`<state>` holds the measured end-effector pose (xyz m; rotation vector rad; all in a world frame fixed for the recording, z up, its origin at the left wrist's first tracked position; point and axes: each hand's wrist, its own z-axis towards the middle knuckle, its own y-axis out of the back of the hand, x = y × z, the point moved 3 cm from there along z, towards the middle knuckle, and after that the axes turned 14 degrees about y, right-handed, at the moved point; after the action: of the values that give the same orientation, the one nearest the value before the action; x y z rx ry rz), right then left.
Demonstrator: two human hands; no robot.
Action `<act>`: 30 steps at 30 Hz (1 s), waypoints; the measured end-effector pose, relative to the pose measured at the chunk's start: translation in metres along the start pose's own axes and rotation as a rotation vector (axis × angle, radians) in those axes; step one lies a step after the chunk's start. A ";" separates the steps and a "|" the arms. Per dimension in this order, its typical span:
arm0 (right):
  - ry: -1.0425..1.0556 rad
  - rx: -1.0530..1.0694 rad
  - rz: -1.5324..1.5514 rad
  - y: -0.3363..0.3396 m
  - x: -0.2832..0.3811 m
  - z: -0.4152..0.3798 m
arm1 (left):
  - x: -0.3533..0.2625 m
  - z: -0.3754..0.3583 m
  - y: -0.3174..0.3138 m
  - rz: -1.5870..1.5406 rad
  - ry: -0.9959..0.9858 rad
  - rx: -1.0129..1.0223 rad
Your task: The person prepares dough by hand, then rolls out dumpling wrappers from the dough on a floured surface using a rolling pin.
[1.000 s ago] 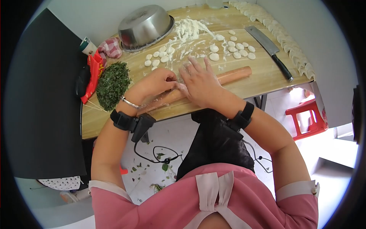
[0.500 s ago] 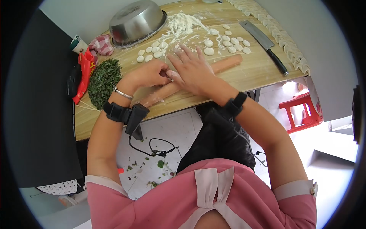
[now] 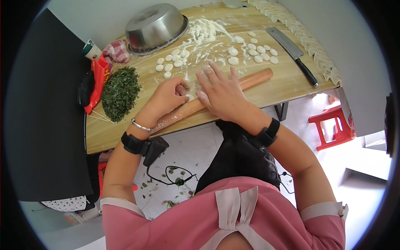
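Note:
A wooden rolling pin [image 3: 257, 78] lies slantwise near the table's front edge. My right hand [image 3: 223, 91] rests flat on its middle, fingers stretched out and dusted with flour. Just left of it, my left hand [image 3: 170, 96] has its fingers curled, with the thumb at the edge of a small dough piece [image 3: 190, 97]. That dough lies between my two hands, at the pin's far side, and is mostly hidden. Beyond my hands are several dough discs, one group [image 3: 178, 57] on the left and another [image 3: 259, 51] on the right.
A cleaver [image 3: 291, 48] lies at the right, beside overlapping rows of dumplings [image 3: 310, 41]. Spread flour [image 3: 206, 30] and an upturned metal bowl [image 3: 155, 28] are at the back. Chopped greens [image 3: 121, 92] and a red packet [image 3: 98, 81] sit left. A red stool [image 3: 333, 129] stands below.
The rolling pin has rolled a little toward me, with my right hand moving back on it. My left hand's fingers have shifted at the dough. The whole view has moved slightly.

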<state>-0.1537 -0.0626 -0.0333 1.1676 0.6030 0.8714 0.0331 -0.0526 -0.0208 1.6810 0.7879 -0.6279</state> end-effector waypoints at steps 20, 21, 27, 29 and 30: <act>0.020 -0.142 0.006 0.008 0.014 -0.037 | 0.000 -0.002 -0.003 0.111 0.053 -0.077; 0.015 -0.147 0.007 0.007 0.013 -0.034 | 0.000 -0.003 -0.002 0.124 0.076 -0.095; -0.023 -0.089 -0.041 -0.007 -0.005 0.017 | -0.005 0.002 0.008 0.155 0.033 0.042; -0.020 -0.046 -0.087 -0.014 -0.011 0.034 | -0.008 0.008 0.014 0.180 0.050 0.082; -0.017 -0.043 -0.085 -0.016 -0.013 0.041 | -0.008 0.011 0.015 0.202 0.063 0.124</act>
<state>-0.1243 -0.0976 -0.0363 1.1014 0.6129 0.7980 0.0395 -0.0670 -0.0084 1.8737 0.6236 -0.4934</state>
